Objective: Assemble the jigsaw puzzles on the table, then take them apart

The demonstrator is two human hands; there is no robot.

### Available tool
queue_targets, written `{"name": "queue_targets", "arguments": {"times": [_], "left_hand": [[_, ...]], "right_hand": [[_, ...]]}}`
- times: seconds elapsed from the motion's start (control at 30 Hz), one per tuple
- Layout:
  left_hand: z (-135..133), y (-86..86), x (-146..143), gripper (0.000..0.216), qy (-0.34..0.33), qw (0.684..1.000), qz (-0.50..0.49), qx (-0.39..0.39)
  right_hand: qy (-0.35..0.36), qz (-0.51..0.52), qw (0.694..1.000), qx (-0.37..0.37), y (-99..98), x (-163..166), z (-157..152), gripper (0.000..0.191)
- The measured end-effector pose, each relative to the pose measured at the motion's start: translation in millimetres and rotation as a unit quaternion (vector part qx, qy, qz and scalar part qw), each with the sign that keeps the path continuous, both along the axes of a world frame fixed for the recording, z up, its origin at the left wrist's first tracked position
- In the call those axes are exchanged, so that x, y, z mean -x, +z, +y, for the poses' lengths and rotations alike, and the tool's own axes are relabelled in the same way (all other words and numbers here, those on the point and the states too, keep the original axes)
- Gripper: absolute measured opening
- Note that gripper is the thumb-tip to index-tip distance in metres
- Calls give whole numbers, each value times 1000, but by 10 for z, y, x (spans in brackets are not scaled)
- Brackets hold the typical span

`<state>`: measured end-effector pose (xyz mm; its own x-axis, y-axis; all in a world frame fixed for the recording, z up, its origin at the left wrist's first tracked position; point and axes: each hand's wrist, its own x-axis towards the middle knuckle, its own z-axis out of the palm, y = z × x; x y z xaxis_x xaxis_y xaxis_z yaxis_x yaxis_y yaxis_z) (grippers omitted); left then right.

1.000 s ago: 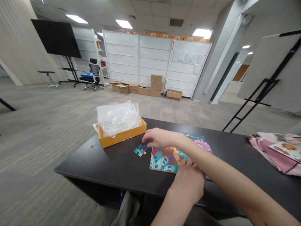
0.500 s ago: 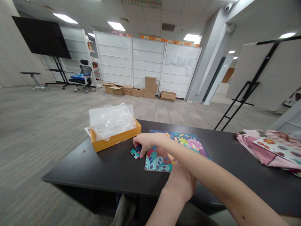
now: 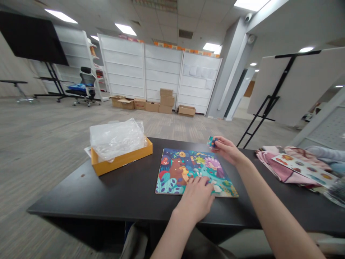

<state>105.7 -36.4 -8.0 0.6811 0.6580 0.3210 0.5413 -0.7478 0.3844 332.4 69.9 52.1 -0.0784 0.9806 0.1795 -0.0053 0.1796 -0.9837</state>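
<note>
A colourful jigsaw board (image 3: 185,169) lies flat on the black table (image 3: 129,194) in front of me. My left hand (image 3: 196,198) rests flat on the board's near edge with its fingers stretched out. My right hand (image 3: 226,149) hovers over the board's far right corner, its fingers pinched on a small blue puzzle piece (image 3: 211,142).
An orange box (image 3: 121,160) with crumpled clear plastic (image 3: 115,138) in it stands at the table's left. Pink cloth and a sticker sheet (image 3: 302,169) lie at the right. Beyond are easels, cardboard boxes (image 3: 161,102) and an office chair (image 3: 83,86).
My right hand took the loose piece from the table left of the board and carried it across to the board's far right corner. The left hand stayed on the board.
</note>
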Motion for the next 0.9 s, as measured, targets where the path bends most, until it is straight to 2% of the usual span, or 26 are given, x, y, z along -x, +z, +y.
{"name": "queue_targets", "arguments": {"times": [0.07,0.13,0.23,0.4,0.5,0.63,0.73,0.83,0.9], "left_hand": [[39,6,16,19,-2,1000,-22,20],[88,22,32,20,-7,997,-56,48],[167,61,57,20,4,991,-109,82],[315,59,83,25,156,965,-178,116],[410,-14,74,29,208,935,-248,142],[475,-82,25,31,182,911,-317,191],[474,-80,-24,36,155,888,-366,230],[470,-69,-61,40,153,852,-420,271],[478,-69,-70,39,157,840,-437,280]], "right_hand": [[-22,25,999,31,-190,-136,-8,50],[-38,6,998,46,-346,-142,3,52],[-47,-29,998,37,-458,-31,26,50],[27,-66,997,18,-438,153,-23,39],[69,-62,996,20,-416,243,-90,39],[98,-51,993,28,-412,348,-148,38],[92,-33,995,36,-426,379,-159,41],[104,-3,992,64,-471,368,-152,44],[133,-6,987,85,-521,350,-137,45]]}}
